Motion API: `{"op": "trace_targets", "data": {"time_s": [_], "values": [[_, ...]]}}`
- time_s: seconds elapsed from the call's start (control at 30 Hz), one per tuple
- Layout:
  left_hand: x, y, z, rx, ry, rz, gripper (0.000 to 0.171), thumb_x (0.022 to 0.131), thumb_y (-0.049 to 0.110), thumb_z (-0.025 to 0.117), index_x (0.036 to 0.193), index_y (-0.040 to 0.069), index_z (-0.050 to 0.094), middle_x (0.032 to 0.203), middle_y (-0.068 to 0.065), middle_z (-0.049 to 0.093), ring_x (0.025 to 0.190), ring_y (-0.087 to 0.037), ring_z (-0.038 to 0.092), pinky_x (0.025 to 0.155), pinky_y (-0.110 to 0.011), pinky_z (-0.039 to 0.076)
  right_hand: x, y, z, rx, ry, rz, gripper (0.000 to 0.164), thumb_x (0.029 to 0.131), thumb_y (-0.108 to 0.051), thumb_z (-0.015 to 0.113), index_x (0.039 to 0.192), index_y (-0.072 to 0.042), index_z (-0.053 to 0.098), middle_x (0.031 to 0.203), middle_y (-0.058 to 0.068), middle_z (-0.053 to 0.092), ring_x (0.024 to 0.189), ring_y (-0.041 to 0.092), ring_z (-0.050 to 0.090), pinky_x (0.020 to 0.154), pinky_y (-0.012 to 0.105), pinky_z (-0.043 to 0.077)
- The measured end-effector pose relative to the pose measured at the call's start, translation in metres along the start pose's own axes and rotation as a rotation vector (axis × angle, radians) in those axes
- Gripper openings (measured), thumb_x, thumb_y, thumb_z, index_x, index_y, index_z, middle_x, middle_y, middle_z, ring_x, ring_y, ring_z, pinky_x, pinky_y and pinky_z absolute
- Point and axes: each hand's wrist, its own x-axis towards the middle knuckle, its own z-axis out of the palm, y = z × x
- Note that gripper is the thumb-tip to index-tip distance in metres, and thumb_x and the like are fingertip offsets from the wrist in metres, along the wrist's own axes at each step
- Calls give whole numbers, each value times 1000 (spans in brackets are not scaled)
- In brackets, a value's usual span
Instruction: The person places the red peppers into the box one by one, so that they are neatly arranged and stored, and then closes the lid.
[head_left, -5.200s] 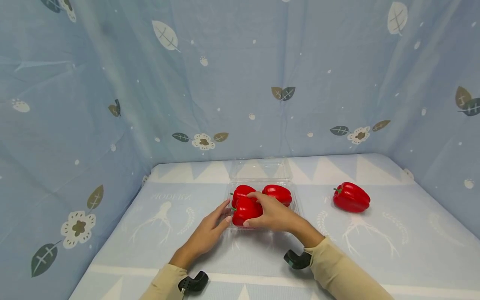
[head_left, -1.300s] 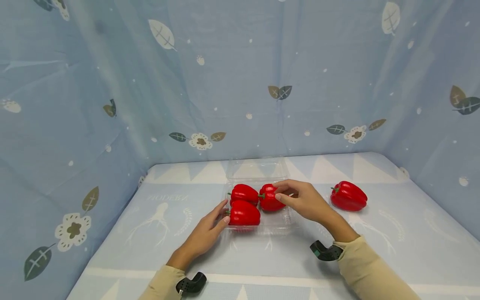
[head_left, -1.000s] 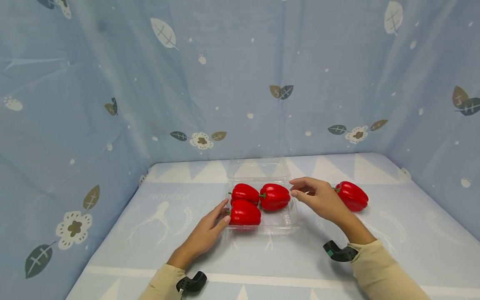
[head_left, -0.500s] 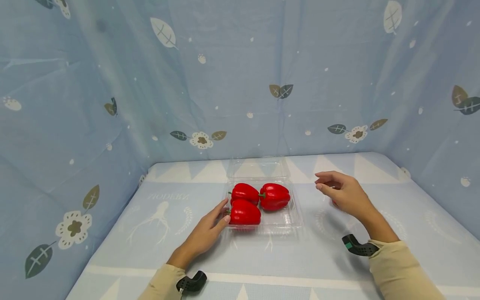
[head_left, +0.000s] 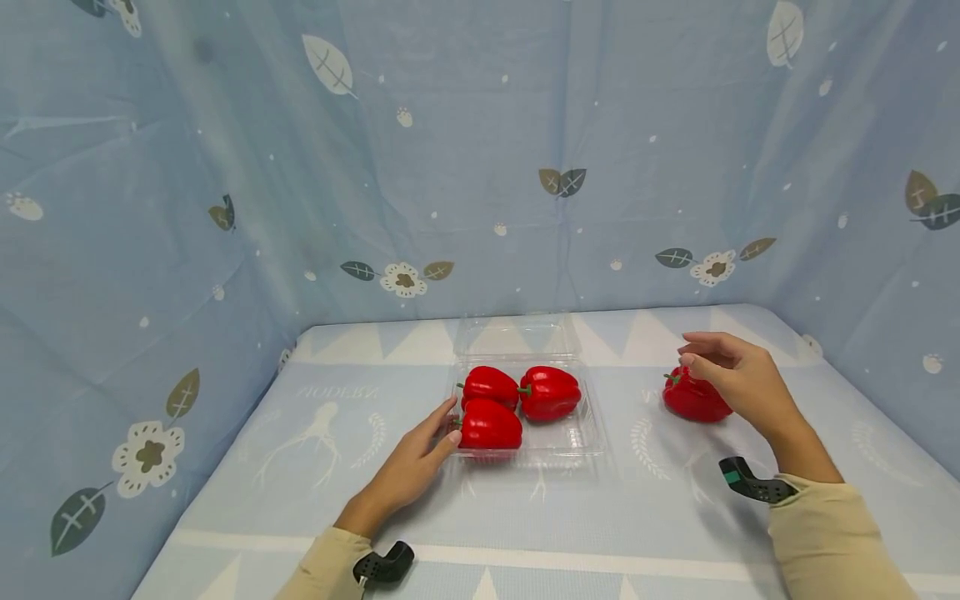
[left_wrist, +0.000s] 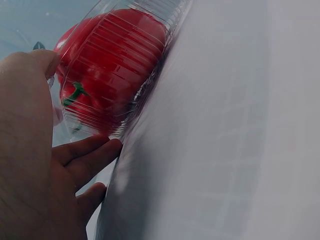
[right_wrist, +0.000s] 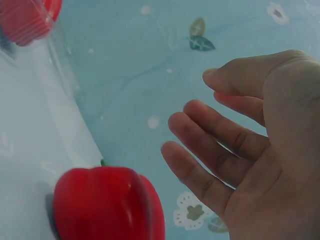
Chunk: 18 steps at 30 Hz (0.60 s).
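Head view: left hand (head_left: 411, 468) at the near left corner of a clear plastic container (head_left: 552, 437), fingers mostly extended, touching its side; open, steadying rather than gripping. Right hand (head_left: 742, 379) also open, loosely bent fingers and thumb apart, just above the loose red pepper (head_left: 692, 402), hiding part of its far right side. Loose pepper lies on the surface (head_left: 570, 517), right of the container and well apart from it. Three red peppers sit inside: rear left pepper (head_left: 487, 383), front left pepper (head_left: 492, 427), right pepper (head_left: 551, 393). Lid (head_left: 517, 337) folded back flat behind. Writing: pale lettering (head_left: 339, 392) on the cover, left of the container, seems to read "MODERN", letters looking reversed; faint. A second printed bit beside the loose pepper is mostly covered, can't tell. Rest of the print is deer-head and leafy-sprig motifs. Backdrop (head_left: 480, 125) is blue fabric with leaves and flowers. Beige sleeves (head_left: 832, 529), black wrist device at each cuff.

Left wrist view: one pepper with green stem seen through the ribbed clear wall; thumb side at the upper rim, other fingers extended below, fingertips by the bottom corner.

Right wrist view: palm and spread, slightly curved fingers; loose pepper lower left, apart from the fingertips here. Container corner, blurred, upper left with red pepper inside.
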Motion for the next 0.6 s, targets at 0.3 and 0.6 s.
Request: {"op": "trace_targets", "data": {"time_s": [0.3, 0.6], "values": [[-1, 0, 0, 7, 6, -8, 63, 103, 46, 52, 159, 23, 32, 149, -10, 50, 137, -27, 47, 113, -52, 34, -2, 20, -12, -16, 40, 85, 51, 101, -34, 61, 142, -6, 54, 126, 19, 62, 96, -9, 54, 76, 7, 48], [0, 0, 0, 6, 8, -2, 63, 103, 44, 53, 158, 22, 33, 146, -11, 53, 135, -26, 49, 112, -52, 36, -1, 35, -15, -59, 41, 192, 58, 101, -42, 58, 145, -6, 50, 135, 22, 58, 120, 34, 56, 82, 19, 54]]}}
